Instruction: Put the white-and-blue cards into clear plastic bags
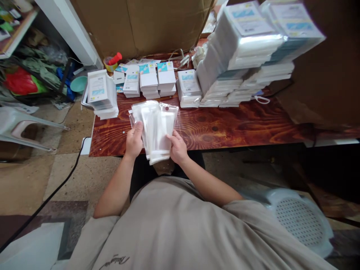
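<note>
Clear plastic bags (156, 129), fanned out in a loose bunch, are held over the table's front edge. My left hand (134, 140) grips the bunch at its left side, thumb on top. At the right side, my right hand (177, 147) pinches the bags between thumb and fingers. A round hang hole shows at the top of the rightmost bag. Beyond the bags stand stacks of printed cards (149, 80) in white and blue. A pile of bagged cards (189, 86) sits to their right, and another bagged pile (101, 93) lies at the left.
Tall stacks of packed bags (239, 48) rise at the table's back right. White-handled scissors (262, 99) lie beside them. A tape roll with a red object (114, 60) stands at the back. Cardboard (146, 26) walls the rear. A plastic stool (300, 221) is at the lower right.
</note>
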A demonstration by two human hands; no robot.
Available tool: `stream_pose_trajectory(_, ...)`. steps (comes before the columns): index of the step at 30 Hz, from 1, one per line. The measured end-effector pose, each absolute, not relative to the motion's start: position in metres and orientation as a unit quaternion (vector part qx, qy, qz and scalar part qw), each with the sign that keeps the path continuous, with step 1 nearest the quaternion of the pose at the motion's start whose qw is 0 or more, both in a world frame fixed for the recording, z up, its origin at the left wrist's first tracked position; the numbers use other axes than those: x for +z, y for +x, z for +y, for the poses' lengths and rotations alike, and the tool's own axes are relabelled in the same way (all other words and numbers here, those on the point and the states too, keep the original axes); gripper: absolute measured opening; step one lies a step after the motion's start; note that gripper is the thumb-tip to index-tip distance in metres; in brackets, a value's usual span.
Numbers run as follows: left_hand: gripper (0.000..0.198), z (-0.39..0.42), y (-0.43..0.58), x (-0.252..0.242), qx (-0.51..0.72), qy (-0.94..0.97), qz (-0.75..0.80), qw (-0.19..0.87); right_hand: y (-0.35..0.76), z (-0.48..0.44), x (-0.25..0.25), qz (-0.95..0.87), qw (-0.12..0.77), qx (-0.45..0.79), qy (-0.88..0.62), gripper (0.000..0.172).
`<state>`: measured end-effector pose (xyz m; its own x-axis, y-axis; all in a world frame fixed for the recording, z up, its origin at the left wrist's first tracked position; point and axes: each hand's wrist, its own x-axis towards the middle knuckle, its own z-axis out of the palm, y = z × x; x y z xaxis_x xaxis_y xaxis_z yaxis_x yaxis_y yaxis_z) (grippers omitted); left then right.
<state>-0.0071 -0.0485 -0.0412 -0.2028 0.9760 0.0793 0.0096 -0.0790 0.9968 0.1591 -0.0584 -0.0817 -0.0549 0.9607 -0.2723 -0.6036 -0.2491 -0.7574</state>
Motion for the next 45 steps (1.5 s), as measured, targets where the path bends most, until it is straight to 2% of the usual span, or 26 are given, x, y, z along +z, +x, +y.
stream_pose_trajectory(3, 0.053, -0.048, -0.006, -0.034, 0.529, 0.543, 0.548, 0.354, 0.159, -0.055, -0.081, -0.210, 0.575, 0.688, -0.389, 0.031)
stream_pose_trajectory(6, 0.060, -0.045, -0.004, -0.030, 0.471, 0.619, 0.536, 0.329, 0.161, -0.052, -0.080, -0.205, 0.569, 0.694, -0.390, 0.030)
stream_pose_trajectory(12, 0.060, -0.043, -0.002, -0.028, 0.382, 0.693, 0.552, 0.263, 0.174, -0.049, -0.076, -0.186, 0.494, 0.760, -0.380, 0.022)
stream_pose_trajectory(15, 0.061, -0.045, -0.002, -0.029, 0.364, 0.711, 0.555, 0.234, 0.175, -0.049, -0.075, -0.176, 0.486, 0.764, -0.387, 0.020)
stream_pose_trajectory(20, 0.048, -0.048, -0.018, -0.022, 0.445, 0.643, 0.565, 0.263, 0.176, -0.043, -0.075, -0.184, 0.536, 0.717, -0.405, 0.021)
stream_pose_trajectory(23, 0.036, -0.053, -0.050, -0.013, 0.497, 0.588, 0.599, 0.221, 0.185, -0.030, -0.077, -0.202, 0.566, 0.677, -0.425, 0.021)
stream_pose_trajectory(25, 0.038, -0.058, -0.076, -0.009, 0.523, 0.548, 0.625, 0.188, 0.188, -0.017, -0.077, -0.228, 0.574, 0.650, -0.444, 0.019)
stream_pose_trajectory(31, 0.043, -0.074, -0.124, -0.026, 0.587, 0.431, 0.662, 0.176, 0.148, 0.016, -0.075, -0.358, 0.503, 0.632, -0.468, 0.012)
stream_pose_trajectory(36, 0.049, -0.081, -0.125, -0.045, 0.605, 0.391, 0.661, 0.211, 0.104, 0.020, -0.074, -0.520, 0.461, 0.520, -0.497, 0.012)
stream_pose_trajectory(41, 0.046, -0.083, -0.122, -0.052, 0.616, 0.388, 0.646, 0.231, 0.090, 0.012, -0.076, -0.590, 0.403, 0.371, -0.593, 0.018)
stream_pose_trajectory(43, 0.044, -0.083, -0.123, -0.056, 0.625, 0.389, 0.631, 0.243, 0.087, 0.006, -0.075, -0.623, 0.346, 0.303, -0.633, 0.018)
stream_pose_trajectory(45, 0.043, -0.082, -0.124, -0.059, 0.635, 0.392, 0.613, 0.259, 0.084, 0.001, -0.072, -0.667, 0.253, 0.229, -0.662, 0.032)
